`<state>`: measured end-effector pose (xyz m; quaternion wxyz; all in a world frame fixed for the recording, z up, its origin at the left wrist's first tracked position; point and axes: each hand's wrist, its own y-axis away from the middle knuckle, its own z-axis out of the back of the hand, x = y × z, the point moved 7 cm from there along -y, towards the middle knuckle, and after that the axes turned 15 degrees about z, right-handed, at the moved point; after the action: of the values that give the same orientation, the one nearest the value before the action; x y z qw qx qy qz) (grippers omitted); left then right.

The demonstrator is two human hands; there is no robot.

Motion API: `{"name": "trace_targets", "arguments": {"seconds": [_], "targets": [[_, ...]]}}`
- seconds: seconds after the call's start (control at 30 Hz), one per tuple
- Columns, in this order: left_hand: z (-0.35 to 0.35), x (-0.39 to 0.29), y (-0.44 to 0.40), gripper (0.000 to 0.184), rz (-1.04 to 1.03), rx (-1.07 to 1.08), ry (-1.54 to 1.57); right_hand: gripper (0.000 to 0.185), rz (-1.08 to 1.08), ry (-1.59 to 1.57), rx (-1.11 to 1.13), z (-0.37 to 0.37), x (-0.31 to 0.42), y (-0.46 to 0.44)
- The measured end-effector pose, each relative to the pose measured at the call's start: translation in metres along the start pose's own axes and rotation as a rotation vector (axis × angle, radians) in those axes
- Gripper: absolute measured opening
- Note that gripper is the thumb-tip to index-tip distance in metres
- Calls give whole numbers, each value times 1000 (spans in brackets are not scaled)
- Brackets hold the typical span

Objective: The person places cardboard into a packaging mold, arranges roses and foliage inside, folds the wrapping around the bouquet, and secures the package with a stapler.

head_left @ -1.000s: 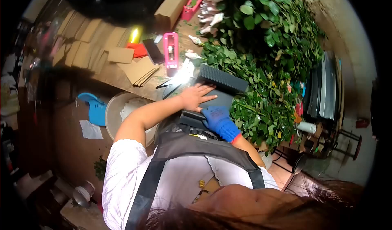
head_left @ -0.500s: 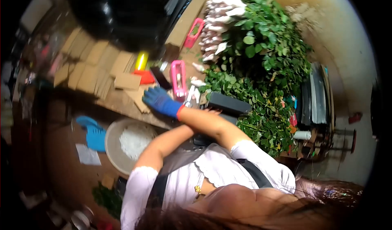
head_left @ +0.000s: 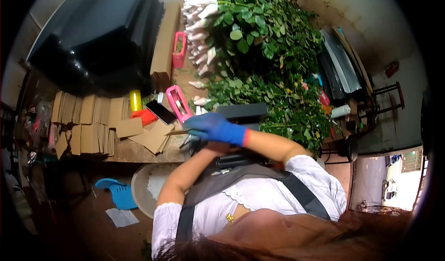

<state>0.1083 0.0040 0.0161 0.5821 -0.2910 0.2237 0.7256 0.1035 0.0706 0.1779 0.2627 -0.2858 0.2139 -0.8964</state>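
- Two bare forearms cross in front of the chest, the right over the left.
- Right hand [head_left: 211,127], in a blue glove: fingers closed on a thin brown card [head_left: 177,132], seen nearly edge-on, jutting out to the left past the fingertips.
- Left hand [head_left: 218,147], bare: mostly hidden under the glove; how far open it is, or whether it has hold of anything, I cannot tell.
- The held card is over the near edge of the table [head_left: 134,156], just right of some loose cards [head_left: 155,138].
- Black block [head_left: 243,113]: just beyond the glove, partly covered by it; touching or not, I cannot tell.
- Near pink dispenser [head_left: 177,101]: just past the gloved fingertips. Phone [head_left: 161,112] lies to its left, then a red cloth [head_left: 145,117] and an upright yellow roll [head_left: 135,100].
- Card stacks [head_left: 90,140]: rows along the table's left part.
- Far pink dispenser [head_left: 179,50]: beside the wrapped blooms [head_left: 199,25], whose leafy stems [head_left: 259,20] point right.
- More leaves [head_left: 296,117]: right of the block.
- Black sheets [head_left: 92,29]: a big glossy pile at the far left.
- Basin [head_left: 135,187]: below the table edge, white stuff inside; a blue scoop [head_left: 118,194] and white paper [head_left: 122,218] are nearby.
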Motion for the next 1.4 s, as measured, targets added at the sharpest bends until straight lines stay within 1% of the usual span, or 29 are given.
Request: {"name": "trace_targets", "arguments": {"seconds": [0.03,0.07,0.1,0.17,0.2,0.23,0.27,0.3,0.37,0.4,0.5,0.57,0.63,0.73,0.77,0.83,0.9,0.97,1.0,1.03,1.07,1.1,1.13,1.2,1.23,1.27,1.3,1.37,1.4], "targets": [[-6,0,4,92,-53,-63,-47,29,-113,-176,-88,14,-3,29],[-23,9,2,88,59,173,-90,28,-311,-296,13,17,-12,67],[14,-2,8,77,-123,-87,-229,28,-563,-493,87,20,-15,101],[44,-36,-7,65,30,15,-159,36,-795,-462,266,15,-30,180],[33,-22,-7,62,161,105,-39,36,-893,-557,173,6,-46,219],[17,-2,-4,59,289,192,77,37,-902,-591,118,25,-36,208],[11,-5,-5,59,-20,-20,-91,38,-993,-601,204,19,-45,226],[13,-6,-3,59,-61,-40,-130,39,-1081,-611,287,15,-49,236],[18,-9,1,61,-159,-87,-215,36,-1233,-609,282,11,-53,250],[33,-14,7,61,-45,-14,-255,42,-1229,-611,262,9,-55,253],[49,24,36,60,31,-94,-233,48,-1133,-371,403,24,-44,222],[79,17,51,46,-11,-286,-294,53,-1029,-236,503,18,-48,220],[94,5,48,34,32,-358,-98,53,-982,-190,538,11,-54,224],[94,-41,27,15,-75,-315,-5,56,-889,-11,512,11,-54,220],[76,-42,23,10,-63,-191,-75,55,-866,3,515,9,-52,221],[60,-39,21,9,-97,-153,-83,54,-814,71,508,10,-53,218],[55,-34,18,14,-72,-106,-76,54,-764,59,646,9,-56,214],[56,-35,17,13,-59,-73,-105,47,-696,-39,477,56,-37,183],[43,-18,18,13,14,-29,45,38,-605,-160,247,78,-42,171],[48,-23,16,12,26,-36,60,37,-503,-211,64,115,-52,153],[53,-28,14,12,38,-42,75,37,-566,-40,-13,163,-59,136],[65,-46,14,11,-52,-73,-14,40,-364,74,-267,206,-78,124],[64,-44,13,10,-48,-71,-30,41,-281,106,-403,261,-91,98],[63,-44,13,8,-32,-57,-29,41,-255,325,-519,337,-148,80],[61,-44,13,8,-34,-64,-41,48,-221,622,-556,368,-184,74],[62,-46,13,8,-21,-66,-38,59,-490,751,-399,393,-221,68],[64,-47,13,8,-8,-66,-38,70,-464,935,-315,408,-251,62],[61,-44,14,9,17,-60,-33,74,-436,1031,-92,404,-332,67],[60,-42,14,10,17,-72,-33,72,-530,925,-29,403,-336,63]]}}
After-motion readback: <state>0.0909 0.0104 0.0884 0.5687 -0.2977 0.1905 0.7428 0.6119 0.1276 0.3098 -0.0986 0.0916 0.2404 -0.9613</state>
